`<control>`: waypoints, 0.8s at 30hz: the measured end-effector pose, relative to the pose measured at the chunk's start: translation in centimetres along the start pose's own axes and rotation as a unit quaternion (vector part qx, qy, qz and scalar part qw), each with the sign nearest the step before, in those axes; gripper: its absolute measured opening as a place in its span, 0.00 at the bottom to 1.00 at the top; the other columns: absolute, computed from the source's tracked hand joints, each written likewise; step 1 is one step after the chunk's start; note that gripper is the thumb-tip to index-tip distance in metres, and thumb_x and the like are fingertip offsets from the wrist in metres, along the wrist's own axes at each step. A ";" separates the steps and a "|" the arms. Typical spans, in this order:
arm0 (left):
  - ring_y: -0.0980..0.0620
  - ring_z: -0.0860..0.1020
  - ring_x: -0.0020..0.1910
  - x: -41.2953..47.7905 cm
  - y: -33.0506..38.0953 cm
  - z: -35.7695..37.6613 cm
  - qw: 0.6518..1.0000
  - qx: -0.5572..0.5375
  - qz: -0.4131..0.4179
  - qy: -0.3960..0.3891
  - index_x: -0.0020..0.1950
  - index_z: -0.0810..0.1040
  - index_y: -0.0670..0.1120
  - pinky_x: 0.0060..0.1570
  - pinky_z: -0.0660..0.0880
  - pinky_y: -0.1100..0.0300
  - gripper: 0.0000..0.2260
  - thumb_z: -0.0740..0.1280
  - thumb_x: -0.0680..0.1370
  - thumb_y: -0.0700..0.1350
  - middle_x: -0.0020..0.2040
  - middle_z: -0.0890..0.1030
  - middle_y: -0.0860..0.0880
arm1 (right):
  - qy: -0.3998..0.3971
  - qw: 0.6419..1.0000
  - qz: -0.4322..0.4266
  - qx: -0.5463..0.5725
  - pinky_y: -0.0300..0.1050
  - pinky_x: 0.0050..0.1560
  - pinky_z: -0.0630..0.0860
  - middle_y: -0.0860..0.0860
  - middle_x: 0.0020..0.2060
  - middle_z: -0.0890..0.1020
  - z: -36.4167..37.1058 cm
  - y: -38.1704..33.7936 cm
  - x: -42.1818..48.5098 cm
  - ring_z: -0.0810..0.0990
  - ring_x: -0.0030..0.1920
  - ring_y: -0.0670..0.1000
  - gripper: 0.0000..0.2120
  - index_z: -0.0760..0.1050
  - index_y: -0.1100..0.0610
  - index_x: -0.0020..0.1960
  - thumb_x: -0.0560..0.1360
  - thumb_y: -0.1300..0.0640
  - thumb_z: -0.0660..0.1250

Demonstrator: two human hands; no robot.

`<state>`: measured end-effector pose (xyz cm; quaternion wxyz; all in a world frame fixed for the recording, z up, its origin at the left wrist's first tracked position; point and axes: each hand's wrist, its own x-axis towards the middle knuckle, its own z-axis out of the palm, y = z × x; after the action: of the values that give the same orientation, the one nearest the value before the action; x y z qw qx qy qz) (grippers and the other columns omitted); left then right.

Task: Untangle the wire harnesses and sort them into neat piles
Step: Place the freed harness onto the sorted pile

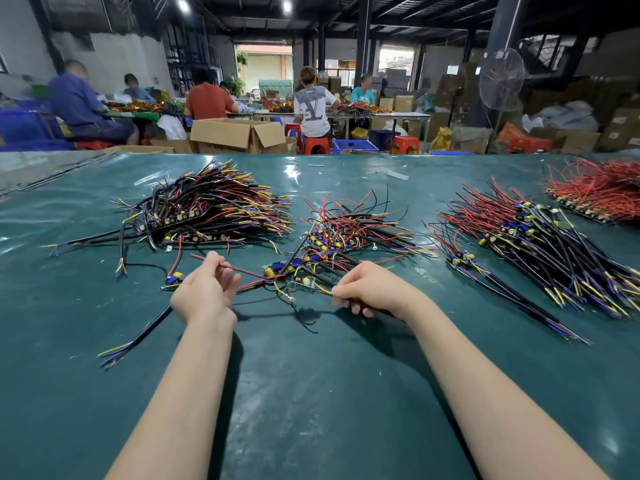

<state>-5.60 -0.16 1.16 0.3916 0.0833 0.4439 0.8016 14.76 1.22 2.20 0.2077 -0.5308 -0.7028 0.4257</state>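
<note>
Between the hands: one harness (289, 282) is held low over the green table cover (311, 393), at the near edge of the tangled heap (353, 230); some of its leads appear to be caught in that heap.
Left hand (204, 292): a thin red lead (242, 270) is pinched between thumb and fingertips and drawn taut toward the harness's small board.
Right hand (367, 289): fingers are curled round the black sleeved cable, with a yellow lead showing at the fingertips.
Hands together: kept apart, each clamped on an opposite end.
Handling: the harness is judged light and limp; its thin leads look springy and likely to snag on neighbours.
Fragile part: the board with its capacitors, where joints could be strained by a hard pull.
Best hold: the black sleeve or the board's edge is preferred to a single lead.
Far left: a combed pile (214, 206) is laid out.
Right: a second pile (540, 237), and a red-wired pile (602, 192) beyond it.
Near left: a loose harness (138, 337) lies alone.
</note>
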 end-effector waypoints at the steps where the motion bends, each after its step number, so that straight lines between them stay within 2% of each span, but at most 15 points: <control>1: 0.61 0.73 0.18 0.0 -0.4 -0.1 1.000 0.025 0.005 -0.005 0.32 0.74 0.43 0.24 0.75 0.69 0.11 0.67 0.75 0.39 0.18 0.74 0.55 | 0.049 0.994 0.001 -0.093 0.36 0.26 0.67 0.50 0.26 0.74 0.1 0.0 0.0 0.70 0.23 0.45 0.11 0.76 0.56 0.32 0.73 0.60 0.65; 3: 0.62 0.73 0.18 -0.3 -1.0 -0.2 0.997 0.067 0.028 -0.013 0.33 0.75 0.43 0.24 0.75 0.69 0.11 0.66 0.76 0.39 0.23 0.76 0.52 | 0.135 0.964 -0.039 -0.226 0.38 0.37 0.68 0.50 0.30 0.77 0.5 -0.1 0.2 0.74 0.33 0.49 0.06 0.79 0.55 0.37 0.72 0.57 0.66; 6: 0.61 0.73 0.20 -0.5 -1.4 -0.1 0.995 0.083 0.045 -0.014 0.33 0.75 0.43 0.23 0.74 0.69 0.12 0.64 0.78 0.39 0.32 0.75 0.47 | 0.230 0.945 -0.139 -0.189 0.41 0.43 0.69 0.51 0.39 0.81 1.5 -0.6 0.0 0.76 0.42 0.51 0.06 0.81 0.56 0.45 0.72 0.56 0.66; 10: 0.56 0.71 0.29 -0.5 -1.2 -0.1 0.996 0.080 0.048 -0.012 0.33 0.74 0.43 0.22 0.74 0.69 0.13 0.62 0.79 0.39 0.33 0.74 0.47 | 0.155 0.945 -0.193 -0.212 0.44 0.51 0.71 0.55 0.48 0.82 3.7 -0.8 0.5 0.77 0.48 0.53 0.11 0.79 0.59 0.54 0.73 0.59 0.66; 12: 0.55 0.71 0.29 -0.6 -1.2 -0.1 0.995 0.085 0.047 -0.014 0.33 0.74 0.43 0.22 0.74 0.69 0.14 0.61 0.79 0.39 0.33 0.74 0.47 | 0.160 0.952 -0.183 -0.187 0.42 0.49 0.69 0.54 0.46 0.81 4.1 -0.6 0.9 0.75 0.45 0.52 0.11 0.79 0.59 0.55 0.73 0.60 0.66; 15: 0.55 0.72 0.31 -0.5 -1.2 -0.1 0.994 0.100 0.046 -0.007 0.34 0.74 0.44 0.22 0.74 0.69 0.14 0.60 0.79 0.40 0.34 0.74 0.47 | 0.161 0.968 -0.157 -0.114 0.36 0.38 0.64 0.49 0.37 0.77 4.2 -0.6 1.0 0.72 0.38 0.47 0.09 0.81 0.60 0.50 0.72 0.61 0.68; 17: 0.55 0.73 0.31 -0.4 -1.2 -0.1 0.993 0.111 0.046 -0.005 0.34 0.75 0.44 0.23 0.75 0.68 0.14 0.60 0.79 0.41 0.34 0.75 0.48 | 0.141 0.964 -0.169 -0.148 0.38 0.37 0.62 0.46 0.34 0.74 4.5 -0.7 1.0 0.70 0.39 0.47 0.06 0.82 0.58 0.47 0.70 0.60 0.69; 20: 0.56 0.75 0.33 -0.4 -1.1 0.0 0.993 0.115 0.038 0.000 0.34 0.75 0.45 0.27 0.76 0.66 0.14 0.60 0.80 0.43 0.35 0.76 0.49 | 0.124 0.948 -0.202 -0.211 0.41 0.44 0.65 0.50 0.41 0.74 4.8 -0.9 1.0 0.70 0.44 0.48 0.05 0.81 0.59 0.46 0.71 0.59 0.69; 24: 0.56 0.74 0.31 0.0 -0.6 -0.1 0.998 0.058 0.019 0.029 0.34 0.74 0.44 0.30 0.75 0.63 0.14 0.60 0.79 0.42 0.34 0.75 0.49 | 0.098 0.955 -0.197 -0.197 0.38 0.40 0.65 0.52 0.40 0.81 4.4 -0.7 0.8 0.76 0.40 0.50 0.06 0.81 0.59 0.48 0.71 0.62 0.69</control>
<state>-5.33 -0.06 0.62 0.3577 0.0910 0.4994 0.7838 10.84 0.22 0.19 0.2464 -0.4509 -0.8397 0.1757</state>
